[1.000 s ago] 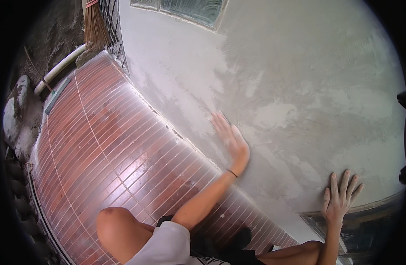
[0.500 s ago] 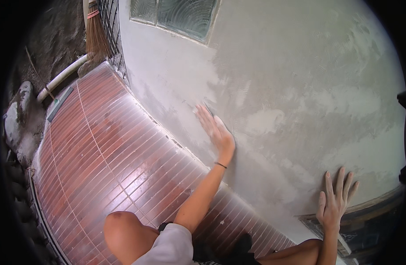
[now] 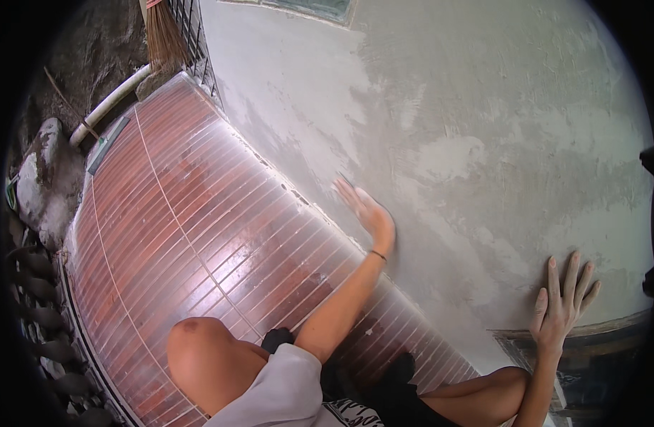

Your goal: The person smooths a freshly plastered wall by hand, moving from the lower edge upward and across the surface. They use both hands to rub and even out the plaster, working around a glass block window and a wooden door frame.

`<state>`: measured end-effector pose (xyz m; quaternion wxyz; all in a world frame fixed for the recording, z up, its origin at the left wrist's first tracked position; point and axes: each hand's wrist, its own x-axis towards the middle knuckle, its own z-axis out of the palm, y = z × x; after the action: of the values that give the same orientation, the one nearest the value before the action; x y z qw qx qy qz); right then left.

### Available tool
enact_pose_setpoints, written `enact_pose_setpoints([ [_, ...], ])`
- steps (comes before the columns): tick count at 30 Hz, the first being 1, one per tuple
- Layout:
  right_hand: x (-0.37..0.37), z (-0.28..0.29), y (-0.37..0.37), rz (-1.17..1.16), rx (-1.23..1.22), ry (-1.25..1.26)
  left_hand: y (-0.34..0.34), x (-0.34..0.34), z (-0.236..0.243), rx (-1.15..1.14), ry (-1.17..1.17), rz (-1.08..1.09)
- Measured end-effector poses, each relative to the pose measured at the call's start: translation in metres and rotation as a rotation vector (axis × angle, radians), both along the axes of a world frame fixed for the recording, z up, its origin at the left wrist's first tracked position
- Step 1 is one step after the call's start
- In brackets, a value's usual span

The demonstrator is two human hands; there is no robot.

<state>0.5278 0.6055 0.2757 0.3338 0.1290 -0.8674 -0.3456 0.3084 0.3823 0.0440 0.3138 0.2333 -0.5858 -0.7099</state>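
My left hand [image 3: 369, 217] is pressed to the grey-white plastered wall [image 3: 455, 92], low down by the tiled floor. Its fingers lie long and close together over something thin. Only a dark edge past the fingertips and a whitish patch beside the hand show of it, so its kind is unclear. A dark band circles that wrist. Further right, my right hand [image 3: 563, 302] rests on the wall with spread, dusty fingers and holds nothing. Around both hands the plaster has pale, smeared patches.
Red-brown tiles [image 3: 177, 192] with light joints cover the floor beside the wall. A squeegee [image 3: 107, 146], a white pipe [image 3: 113, 103], a rock [image 3: 49, 178] and a straw broom [image 3: 164, 35] are at the far left. A glass window [image 3: 316, 7] is above; a dark framed opening [image 3: 597, 363] sits lower right.
The view has shifted, so the wall and floor sit differently in the picture. My left hand stays against the wall near the floor edge, and my right hand stays spread on the plaster.
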Motion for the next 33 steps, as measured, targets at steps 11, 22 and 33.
enact_pose_setpoints([
  [11, 0.0, 0.001, 0.004, 0.0, 0.039, 0.004, -0.036, -0.02, -0.03, -0.047, -0.08, -0.029],
  [22, -0.013, -0.002, 0.009, 0.079, 0.143, 0.092, 0.07, 0.075, 0.004, -0.234, 0.197, -0.171],
  [33, -0.015, -0.003, 0.007, 0.103, 0.138, 0.113, -0.005, 0.002, 0.017, -0.422, 0.32, -0.046],
])
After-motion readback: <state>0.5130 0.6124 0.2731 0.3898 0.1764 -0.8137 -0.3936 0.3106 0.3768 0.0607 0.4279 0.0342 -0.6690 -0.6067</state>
